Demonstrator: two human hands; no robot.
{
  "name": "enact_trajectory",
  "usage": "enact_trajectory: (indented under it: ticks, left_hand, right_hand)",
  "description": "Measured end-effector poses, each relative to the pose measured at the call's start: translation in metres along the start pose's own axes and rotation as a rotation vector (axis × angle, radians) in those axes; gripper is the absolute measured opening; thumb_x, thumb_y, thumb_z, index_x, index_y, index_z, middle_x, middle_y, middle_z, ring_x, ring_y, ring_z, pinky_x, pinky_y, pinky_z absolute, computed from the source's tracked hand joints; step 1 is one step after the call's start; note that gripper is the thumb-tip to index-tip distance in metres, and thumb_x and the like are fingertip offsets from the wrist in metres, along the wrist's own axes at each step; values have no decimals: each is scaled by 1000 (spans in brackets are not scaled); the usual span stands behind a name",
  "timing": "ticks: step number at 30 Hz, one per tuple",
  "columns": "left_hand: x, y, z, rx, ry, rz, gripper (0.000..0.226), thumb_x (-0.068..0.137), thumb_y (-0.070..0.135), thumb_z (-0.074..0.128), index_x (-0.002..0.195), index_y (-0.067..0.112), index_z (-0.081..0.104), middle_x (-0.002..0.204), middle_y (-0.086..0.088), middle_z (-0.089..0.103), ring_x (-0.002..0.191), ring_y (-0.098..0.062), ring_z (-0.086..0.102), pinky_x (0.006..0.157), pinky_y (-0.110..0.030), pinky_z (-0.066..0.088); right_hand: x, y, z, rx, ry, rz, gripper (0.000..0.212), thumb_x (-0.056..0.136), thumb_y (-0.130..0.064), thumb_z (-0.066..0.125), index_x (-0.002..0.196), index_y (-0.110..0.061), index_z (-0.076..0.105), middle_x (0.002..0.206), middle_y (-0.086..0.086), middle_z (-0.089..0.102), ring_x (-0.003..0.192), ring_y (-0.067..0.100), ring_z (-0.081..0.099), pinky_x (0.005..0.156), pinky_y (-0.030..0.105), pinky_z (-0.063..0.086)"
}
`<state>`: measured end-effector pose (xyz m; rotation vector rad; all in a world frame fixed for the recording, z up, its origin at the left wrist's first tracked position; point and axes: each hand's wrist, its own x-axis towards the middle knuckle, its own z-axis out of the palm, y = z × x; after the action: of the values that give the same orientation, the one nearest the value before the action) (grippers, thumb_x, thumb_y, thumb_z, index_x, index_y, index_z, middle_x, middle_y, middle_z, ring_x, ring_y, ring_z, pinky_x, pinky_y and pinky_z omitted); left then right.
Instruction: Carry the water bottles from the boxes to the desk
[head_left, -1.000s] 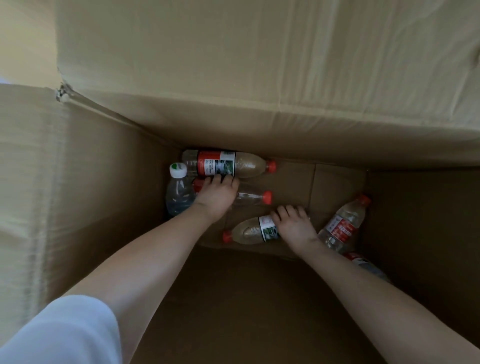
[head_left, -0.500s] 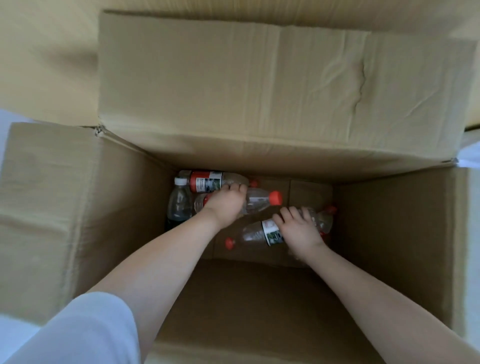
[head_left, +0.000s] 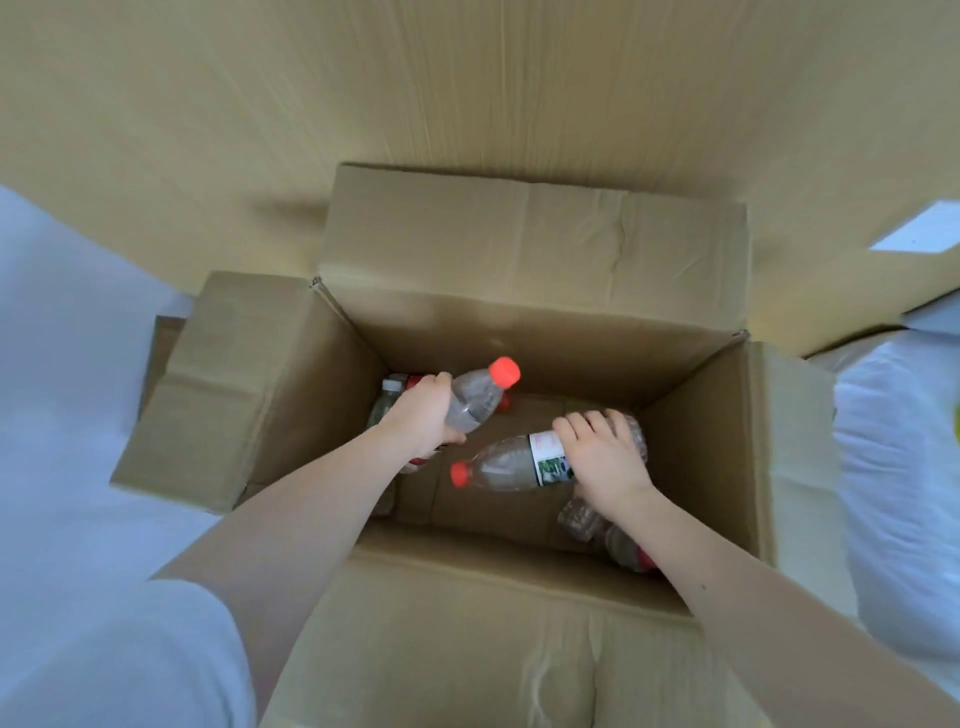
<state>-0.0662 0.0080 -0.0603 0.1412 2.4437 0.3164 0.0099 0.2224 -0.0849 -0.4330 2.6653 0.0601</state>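
Tan-brown cardboard box (head_left: 701, 441), plain. Clear left bottle (head_left: 475, 397) — bright red cap. Clear right bottle (head_left: 506, 467) — red cap, white label with green patch and faint red print. Far left, small white cap (head_left: 392, 385). Near left, pale white sleeve (head_left: 130, 660).

The box (head_left: 701, 441) holds the left bottle (head_left: 478, 397) beside the right bottle (head_left: 506, 465).

The box (head_left: 696, 431) is open brown cardboard with its flaps spread outward. Inside it, the left hand (head_left: 421, 421) grips a clear bottle (head_left: 478, 400) tilted with its red cap up and to the right. The right hand (head_left: 602, 462) holds a labelled bottle (head_left: 511, 465) sideways, red cap pointing left. A white-capped bottle (head_left: 385, 402) sits in the far-left corner. A fourth bottle (head_left: 592, 525) lies near the right wall.
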Motion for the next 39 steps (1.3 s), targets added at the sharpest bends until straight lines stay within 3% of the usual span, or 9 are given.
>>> enact_trajectory:
  ticks: [2,7,13,16,19,22,25,30,39]
  left_hand:
    - [-20,-4,-10,-25,40,11,63,76,25,81,124,5,45,123,-13,52,112,-30,55,91,-35,44]
    - [-54,-15,-45,-119,182,117,57,72,25,82,115,8,50,113,-10,56,101,-29,59,85,-38,48]
    - [-94,-26,-77,-344,370,246,50,69,29,83,106,9,56,100,-3,61,93,-22,59,73,-30,42]
    - [-119,-23,-91,-580,396,248,48,73,27,82,109,9,55,102,-3,61,90,-17,57,66,-24,43]
    - [-144,-17,-100,-823,380,265,39,74,22,81,101,12,54,99,-3,62,95,-22,59,77,-32,48]
    - [-162,-5,-104,-1024,316,332,38,74,16,82,102,9,57,91,3,60,91,-18,60,68,-25,45]
    - [-178,14,-109,-1087,220,452,34,75,16,80,103,9,62,91,4,65,82,-9,61,61,-20,43]
    - [-193,46,-106,-1234,18,529,22,79,19,77,96,19,64,96,-2,70,91,-21,65,78,-33,51]
    - [-229,111,-80,-1234,-270,730,34,89,28,64,119,16,52,99,-5,68,85,-18,69,70,-32,53]
  right_hand:
    - [-14,-4,-15,-45,97,23,75,68,-20,83,134,-13,48,128,7,55,119,28,50,108,46,33]
    - [-48,-22,-60,-52,185,107,69,86,-21,67,144,-16,31,144,4,41,133,24,37,115,43,18]
    - [-100,-51,-103,-2,407,320,66,79,-24,75,136,-20,42,137,1,49,128,23,43,114,41,23]
    - [-127,-66,-122,132,514,443,66,76,-24,75,133,-21,42,134,-1,48,127,21,42,111,37,24]
    - [-151,-82,-137,427,629,564,65,72,-21,77,128,-19,44,123,0,51,118,23,46,103,38,32]
    - [-173,-97,-148,796,787,592,64,67,-15,82,121,-15,48,109,-1,57,103,20,54,88,35,47]
    - [-191,-104,-157,1037,846,647,64,67,-15,85,118,-16,48,103,-6,58,96,13,56,79,22,45]
    - [-213,-99,-167,1305,889,710,62,64,-15,87,115,-18,52,106,0,67,101,22,65,90,46,54]
    - [-288,-94,-154,1759,994,594,56,76,2,72,128,-6,51,109,15,68,96,30,69,84,45,56]
